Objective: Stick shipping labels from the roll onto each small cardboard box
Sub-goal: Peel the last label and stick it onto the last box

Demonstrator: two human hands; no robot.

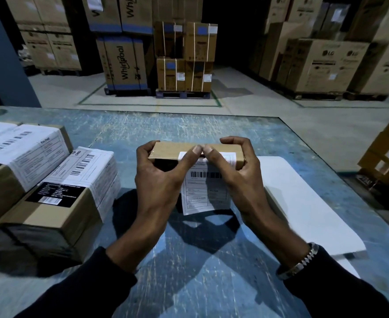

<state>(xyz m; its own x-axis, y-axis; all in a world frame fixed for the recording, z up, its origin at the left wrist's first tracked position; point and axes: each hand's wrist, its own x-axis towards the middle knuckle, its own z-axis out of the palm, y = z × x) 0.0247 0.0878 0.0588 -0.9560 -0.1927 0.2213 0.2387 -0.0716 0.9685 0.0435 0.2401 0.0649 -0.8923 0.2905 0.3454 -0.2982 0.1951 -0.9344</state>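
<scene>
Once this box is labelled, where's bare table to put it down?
Free: the far strip of the blue table beyond the small cardboard box, and the near patch between the forearms. Crowded: the left, with stacked labelled boxes, and the right, covered by a white sheet. Both hands, left hand and right hand, hold the box with its shipping label.

Dim warehouse light, brighter overhead on blue table [211, 260]; hard crossed shadows fell beneath both forearms. Background aisle nearly black. Wide-angle bowing at edges; corners soft, slightly blurred.

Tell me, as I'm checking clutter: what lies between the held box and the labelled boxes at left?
Only bare blue table between box and labelled boxes, per head view.
</scene>
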